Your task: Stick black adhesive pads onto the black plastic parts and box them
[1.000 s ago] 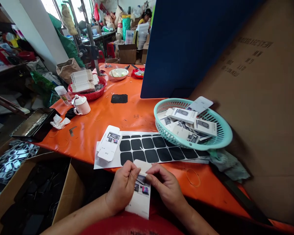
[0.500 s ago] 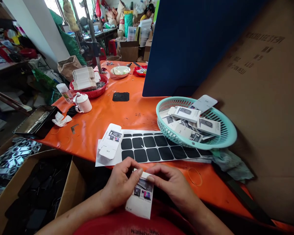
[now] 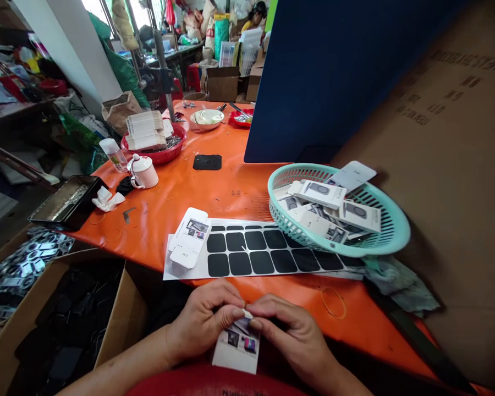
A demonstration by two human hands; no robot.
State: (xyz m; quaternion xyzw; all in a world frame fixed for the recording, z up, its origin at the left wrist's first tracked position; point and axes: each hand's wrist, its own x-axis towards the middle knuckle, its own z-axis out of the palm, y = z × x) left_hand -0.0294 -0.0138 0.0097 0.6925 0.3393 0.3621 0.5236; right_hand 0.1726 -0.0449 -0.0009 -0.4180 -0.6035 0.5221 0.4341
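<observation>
Carton top: both hands are at the upper end of a printed carton (image 3: 236,358), which looks partway folded in; the fingers hide the flap, so I cannot tell whether it is tucked.
Turquoise basket (image 3: 402,234): on the orange desk (image 3: 231,190), to the right, it holds a loose heap of boxes (image 3: 324,192); several look full-bodied and closed, so I judge those done.
Sheet pile: overlapping cards (image 3: 192,239) lie at the left end of a sheet of black rounded squares (image 3: 262,263); they look flat and seem left to handle.
Red basket (image 3: 159,158): pale bundles (image 3: 144,132) stand in it, perhaps more unmade stock.
Left hand (image 3: 204,319): fingers drawn close, thumb in front, pinching the carton's upper left side.
Right hand (image 3: 295,333): fingers likewise narrow, holding the upper right side.
Carton's place: between the hands, nearer the wearer than the desk's edge, above a red garment (image 3: 214,382).
Carton's look: slim, white, straight-edged; a dark picture near the top, two small photos beneath, then a plain band.
</observation>
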